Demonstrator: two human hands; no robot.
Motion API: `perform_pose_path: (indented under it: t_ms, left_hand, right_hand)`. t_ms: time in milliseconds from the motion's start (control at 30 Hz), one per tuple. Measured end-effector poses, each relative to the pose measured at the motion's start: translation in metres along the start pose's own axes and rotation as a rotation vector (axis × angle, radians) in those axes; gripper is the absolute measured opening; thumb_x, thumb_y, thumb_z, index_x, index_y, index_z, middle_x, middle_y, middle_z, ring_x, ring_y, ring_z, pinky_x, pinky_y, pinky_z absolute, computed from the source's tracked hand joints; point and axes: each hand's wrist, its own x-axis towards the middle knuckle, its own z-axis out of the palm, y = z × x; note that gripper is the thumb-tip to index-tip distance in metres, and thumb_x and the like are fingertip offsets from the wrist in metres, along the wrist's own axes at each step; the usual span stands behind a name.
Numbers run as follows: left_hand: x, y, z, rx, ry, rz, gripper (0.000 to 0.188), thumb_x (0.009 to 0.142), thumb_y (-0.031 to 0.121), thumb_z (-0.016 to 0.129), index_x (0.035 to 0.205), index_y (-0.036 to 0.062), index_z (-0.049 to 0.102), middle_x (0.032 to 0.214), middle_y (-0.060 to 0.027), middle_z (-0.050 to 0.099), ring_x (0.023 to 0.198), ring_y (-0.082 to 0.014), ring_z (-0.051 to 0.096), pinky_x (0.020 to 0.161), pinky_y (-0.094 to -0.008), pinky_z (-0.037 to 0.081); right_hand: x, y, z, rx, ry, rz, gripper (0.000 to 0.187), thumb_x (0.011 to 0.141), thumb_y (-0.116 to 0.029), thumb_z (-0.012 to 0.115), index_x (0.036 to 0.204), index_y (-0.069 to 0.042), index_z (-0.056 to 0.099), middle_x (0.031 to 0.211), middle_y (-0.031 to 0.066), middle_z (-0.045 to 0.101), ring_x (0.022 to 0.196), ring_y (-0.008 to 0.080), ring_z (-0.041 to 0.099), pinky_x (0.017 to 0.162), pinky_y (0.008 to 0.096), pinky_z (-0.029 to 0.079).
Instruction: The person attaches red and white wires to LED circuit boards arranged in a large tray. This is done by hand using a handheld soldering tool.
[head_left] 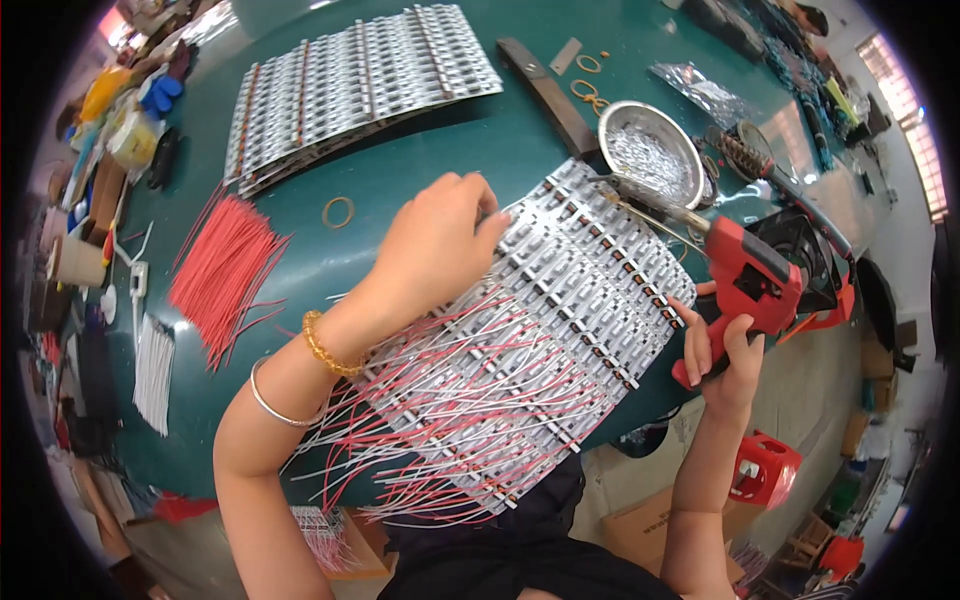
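Observation:
A silvery panel of many small circuit boards (590, 265) lies tilted on the near side of the green table (305, 265). Thin red and white wires (450, 375) fan out over its lower left part. Above its upper left edge is my left hand (440, 235), fingers curled and thumb close to them; anything pinched there is hidden. My right hand (728, 360) is wrapped round the handle of a red soldering gun (748, 265) at the panel's right side. The gun's metal tip points up and left over the panel's far edge, near a metal bowl (606, 135) of small shiny bits.
Left of the panel lie a bundle of red wires (225, 280) and a bundle of white wires (154, 375). A second board panel (365, 85) rests at the back, beside a dark bar (548, 95). A soldering iron (812, 215) stands at right. On the floor is a red stool (765, 470).

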Motion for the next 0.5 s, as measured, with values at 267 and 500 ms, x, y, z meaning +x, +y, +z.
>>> perform_pose_path:
  t_ms: [267, 500]
  left_hand:
    - [-0.037, 0.021, -0.008, 0.089, 0.005, -0.101, 0.022, 0.085, 0.013, 0.066, 0.102, 0.0002, 0.059, 0.095, -0.0181, 0.060, 0.087, -0.0354, 0.061, 0.076, -0.0423, 0.049]
    - [-0.079, 0.009, -0.052, 0.446, 0.346, -0.091, 0.023, 0.082, 0.008, 0.062, 0.105, 0.0023, 0.060, 0.099, -0.0153, 0.059, 0.100, -0.0333, 0.056, 0.089, -0.0428, 0.045]
  right_hand:
    - [0.010, 0.007, -0.026, 0.164, -0.235, 0.046, 0.061, 0.097, -0.049, 0.049, 0.122, 0.006, 0.043, 0.045, -0.0024, 0.034, 0.032, 0.0109, 0.035, 0.101, 0.0482, 0.042]
    - [0.020, 0.017, -0.055, -0.046, -0.201, -0.096, 0.059, 0.099, -0.041, 0.049, 0.127, 0.011, 0.040, 0.046, -0.0018, 0.034, 0.036, 0.0095, 0.037, 0.088, 0.0450, 0.050]
